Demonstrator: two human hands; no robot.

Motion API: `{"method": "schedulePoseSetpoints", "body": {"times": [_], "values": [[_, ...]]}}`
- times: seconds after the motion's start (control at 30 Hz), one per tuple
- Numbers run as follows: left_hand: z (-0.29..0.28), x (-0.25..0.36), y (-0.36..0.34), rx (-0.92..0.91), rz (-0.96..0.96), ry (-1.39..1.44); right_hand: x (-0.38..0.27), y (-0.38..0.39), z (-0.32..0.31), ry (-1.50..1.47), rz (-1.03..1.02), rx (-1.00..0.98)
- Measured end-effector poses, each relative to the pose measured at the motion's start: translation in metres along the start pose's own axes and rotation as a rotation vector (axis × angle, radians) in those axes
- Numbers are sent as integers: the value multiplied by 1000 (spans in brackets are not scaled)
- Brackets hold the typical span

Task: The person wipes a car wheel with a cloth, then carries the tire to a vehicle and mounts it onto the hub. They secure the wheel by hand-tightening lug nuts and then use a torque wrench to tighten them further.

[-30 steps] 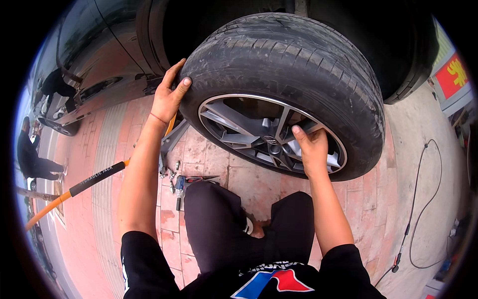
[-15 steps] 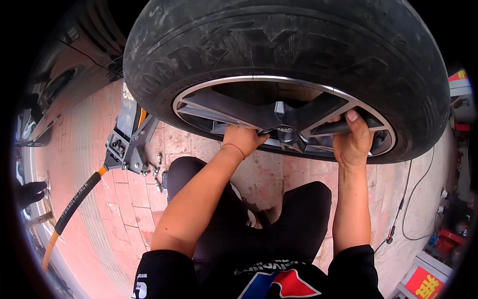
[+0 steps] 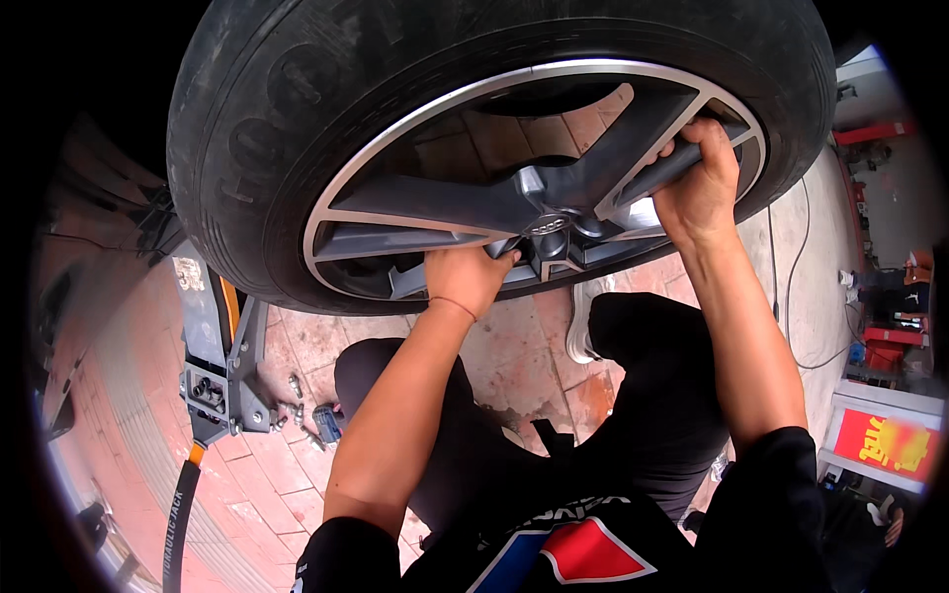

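Note:
I hold a large wheel with a black tyre (image 3: pixel 247 119) and a grey-and-silver five-spoke rim (image 3: pixel 435 203), tilted toward me. My left hand (image 3: pixel 465 279) grips the lower left spokes near the hub from below, its thumb showing and its fingers hidden inside the rim. My right hand (image 3: pixel 697 188) is wrapped round a spoke at the upper right of the rim, thumb on its face. My knees are bent beneath the wheel.
A jack (image 3: pixel 213 346) with a long handle stands at left beside dark car bodywork (image 3: pixel 109 188). Loose metal nuts (image 3: pixel 295 385) and a blue power tool (image 3: pixel 326 423) lie by my left knee. Cables (image 3: pixel 801 296), red items (image 3: pixel 885 358) and a red-and-yellow sign (image 3: pixel 880 440) are at right.
My left hand has moved from the tyre's outer left side to the lower spokes. The wheel has tilted and now hangs further left in view. My right leg has shifted upward and outward.

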State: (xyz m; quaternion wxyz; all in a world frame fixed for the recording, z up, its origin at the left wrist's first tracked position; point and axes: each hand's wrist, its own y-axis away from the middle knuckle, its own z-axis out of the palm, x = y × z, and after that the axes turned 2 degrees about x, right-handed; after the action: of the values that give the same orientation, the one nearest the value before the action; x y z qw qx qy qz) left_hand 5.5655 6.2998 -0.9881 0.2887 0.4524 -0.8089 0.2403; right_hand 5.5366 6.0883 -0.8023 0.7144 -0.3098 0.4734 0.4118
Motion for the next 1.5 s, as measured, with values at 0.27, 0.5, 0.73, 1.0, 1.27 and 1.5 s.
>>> {"method": "schedulePoseSetpoints", "body": {"times": [0.27, 0.5, 0.73, 1.0, 1.27, 1.5], "values": [[-10, 14, -10, 88, -60, -41, -3, -6, 17, -62, -44, 34], [-3, 20, 3, 191, -111, -193, -2, -11, 15, -114, -6, -8], [3, 0, 26, 307, -122, -329, 3, -18, 14, -176, 23, 2], [7, 2, 15, 279, -139, -190, -5, -18, 13, -133, 54, -104], [24, -4, -1, 311, -70, -113, -1, -9, 28, -40, -92, -76], [44, -18, -29, 360, -31, -82, 8, -20, 21, 54, -226, -174]]}}
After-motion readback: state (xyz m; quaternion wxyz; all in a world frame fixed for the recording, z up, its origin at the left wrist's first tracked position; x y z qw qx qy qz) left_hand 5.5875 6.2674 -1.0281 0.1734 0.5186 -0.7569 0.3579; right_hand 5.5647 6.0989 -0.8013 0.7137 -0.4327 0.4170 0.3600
